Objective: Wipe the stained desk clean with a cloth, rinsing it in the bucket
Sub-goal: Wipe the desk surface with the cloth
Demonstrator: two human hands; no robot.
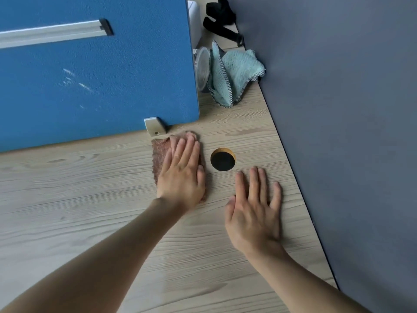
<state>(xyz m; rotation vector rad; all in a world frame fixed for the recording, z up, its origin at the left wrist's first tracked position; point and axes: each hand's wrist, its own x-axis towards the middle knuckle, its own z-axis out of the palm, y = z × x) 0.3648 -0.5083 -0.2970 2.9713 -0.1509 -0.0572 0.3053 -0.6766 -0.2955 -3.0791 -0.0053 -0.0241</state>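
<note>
Now the left hand point(180, 175) lies flat, fingers straight, pressing a pinkish-brown cloth point(158, 152) onto the wood-grain desk point(90, 199), just on the near side of the blue partition point(90, 75) and its metal bracket point(154, 125). Right of it, past the round cable hole point(223, 159), the right hand point(255, 213) rests flat on the desk with fingers spread, holding nothing. Farther off, a crumpled teal cloth point(232, 73) sits by the grey wall point(338, 109).

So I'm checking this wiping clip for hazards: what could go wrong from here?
The brown cloth under the left hand lies beside the open cable hole; a rightward stroke could drag its edge in. It also sits close to the metal bracket at the foot of the blue partition, which might snag it.
</note>
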